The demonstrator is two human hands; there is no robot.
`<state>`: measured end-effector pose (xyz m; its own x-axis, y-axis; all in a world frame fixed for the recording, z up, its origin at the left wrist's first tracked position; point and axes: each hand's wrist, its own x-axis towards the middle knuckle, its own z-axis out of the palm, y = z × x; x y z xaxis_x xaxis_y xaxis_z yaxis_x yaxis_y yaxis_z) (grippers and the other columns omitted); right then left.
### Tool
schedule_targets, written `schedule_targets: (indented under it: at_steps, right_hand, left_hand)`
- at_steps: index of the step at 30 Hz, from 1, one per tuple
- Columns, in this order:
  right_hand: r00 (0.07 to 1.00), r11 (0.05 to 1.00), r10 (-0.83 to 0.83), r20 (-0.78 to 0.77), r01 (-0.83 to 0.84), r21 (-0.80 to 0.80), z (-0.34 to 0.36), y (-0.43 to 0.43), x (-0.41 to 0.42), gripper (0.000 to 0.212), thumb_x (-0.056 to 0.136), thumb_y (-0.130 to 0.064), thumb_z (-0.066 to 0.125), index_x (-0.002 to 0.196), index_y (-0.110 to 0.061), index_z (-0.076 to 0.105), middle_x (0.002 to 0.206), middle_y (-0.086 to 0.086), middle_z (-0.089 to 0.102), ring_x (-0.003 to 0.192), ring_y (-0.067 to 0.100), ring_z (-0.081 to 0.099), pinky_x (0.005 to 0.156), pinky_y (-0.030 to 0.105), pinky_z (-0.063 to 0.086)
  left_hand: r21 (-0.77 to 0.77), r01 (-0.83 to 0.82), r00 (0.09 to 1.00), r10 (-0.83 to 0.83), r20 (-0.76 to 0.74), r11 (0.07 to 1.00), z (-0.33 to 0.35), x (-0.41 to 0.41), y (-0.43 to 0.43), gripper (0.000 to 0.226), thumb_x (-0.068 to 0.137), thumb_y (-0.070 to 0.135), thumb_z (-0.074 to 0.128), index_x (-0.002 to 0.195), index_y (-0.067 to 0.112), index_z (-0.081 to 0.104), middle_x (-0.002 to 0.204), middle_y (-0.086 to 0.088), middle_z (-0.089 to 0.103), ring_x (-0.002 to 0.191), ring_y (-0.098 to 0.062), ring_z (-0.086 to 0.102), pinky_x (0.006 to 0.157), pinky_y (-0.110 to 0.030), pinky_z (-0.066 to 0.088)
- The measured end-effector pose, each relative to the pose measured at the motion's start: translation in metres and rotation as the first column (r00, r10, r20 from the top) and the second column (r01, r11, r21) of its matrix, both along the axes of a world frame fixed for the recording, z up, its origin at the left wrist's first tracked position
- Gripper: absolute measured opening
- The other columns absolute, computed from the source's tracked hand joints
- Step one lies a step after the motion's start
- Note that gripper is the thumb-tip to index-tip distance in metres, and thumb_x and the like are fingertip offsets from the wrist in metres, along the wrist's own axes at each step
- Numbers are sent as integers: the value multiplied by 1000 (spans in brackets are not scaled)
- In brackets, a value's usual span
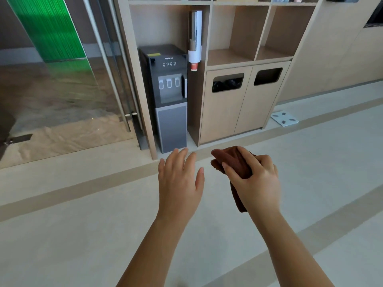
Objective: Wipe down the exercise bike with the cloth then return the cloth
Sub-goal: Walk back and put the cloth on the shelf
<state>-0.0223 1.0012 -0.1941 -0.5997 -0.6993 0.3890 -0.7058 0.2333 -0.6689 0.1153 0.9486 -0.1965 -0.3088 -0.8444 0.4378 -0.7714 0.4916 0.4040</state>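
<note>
The brown cloth (232,162) is bunched in the right hand (255,179), whose fingers curl around it; one end sticks out past the fingers toward the left, and a tail hangs below the palm. The left hand (179,179) hovers just beside it, palm down, fingers spread and holding nothing, not touching the cloth. Both hands are held out over the pale floor (83,224). Beyond them stands a dark water dispenser (167,96) in a wooden shelf unit (244,56), with two bin openings to its right and a glass door (62,79) to its left.
</note>
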Motion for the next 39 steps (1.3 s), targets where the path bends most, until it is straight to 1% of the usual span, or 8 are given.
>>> schedule_targets:
  at_steps: [7,13,19,24,29,33,36,39]
  right_hand:
    - [1000,1000,-8,4,8,-10,5,-126,-47,61,69,-59,53,122,-31,57,101,7,55,97,28,51,83,44,48]
    - [998,999,45,33,-45,-13,-2,-243,-99,59,70,-58,54,125,-34,54,103,4,54,101,25,49,83,42,47]
    - [992,992,116,49,-113,-58,11,-373,-170,60,71,-60,54,125,-35,52,106,4,53,104,25,50,82,45,50]
    - [986,980,166,8,-164,-114,35,-476,-208,62,70,-62,51,125,-35,52,106,4,55,102,26,51,80,43,50]
    - [972,967,234,-35,-236,-99,45,-563,-213,64,71,-63,50,127,-32,52,108,7,55,98,25,52,79,40,52]
    - [962,954,270,-39,-272,-123,48,-635,-202,60,73,-57,60,126,-30,54,108,8,56,100,25,52,81,39,51]
    - [964,951,266,-22,-266,-158,56,-693,-190,60,73,-58,58,127,-32,52,107,5,55,100,23,53,82,36,49]
    - [969,948,245,-43,-249,-201,73,-751,-176,58,75,-58,57,127,-34,51,109,5,55,101,24,52,82,40,51]
  left_hand:
    - [21,25,1000,-25,-1,999,10,-49,-125,39,87,26,55,121,7,56,129,-15,54,125,-34,43,105,-56,29]
    - [-32,-14,1000,15,25,999,0,-94,-229,35,82,20,65,113,3,61,120,-18,60,116,-38,51,98,-59,36]
    - [-10,-82,996,83,44,997,13,-152,-346,41,90,28,51,125,9,52,133,-12,50,129,-30,37,108,-50,23]
    - [-109,-127,992,129,9,986,38,-189,-434,34,84,19,61,114,3,60,121,-17,59,118,-36,49,99,-56,37]
    - [-96,-185,982,187,10,978,50,-197,-515,37,87,24,56,120,7,57,128,-14,55,125,-32,43,106,-54,30]
    - [-171,-211,978,208,-31,963,61,-190,-585,35,84,20,61,116,5,59,123,-16,58,121,-35,47,102,-56,33]
    - [-208,-190,982,185,-43,959,72,-181,-641,36,85,20,60,117,5,59,124,-16,57,122,-34,46,100,-58,35]
    - [-263,-148,989,143,-40,953,87,-169,-700,35,86,20,59,118,5,58,126,-15,56,124,-33,44,104,-55,31]
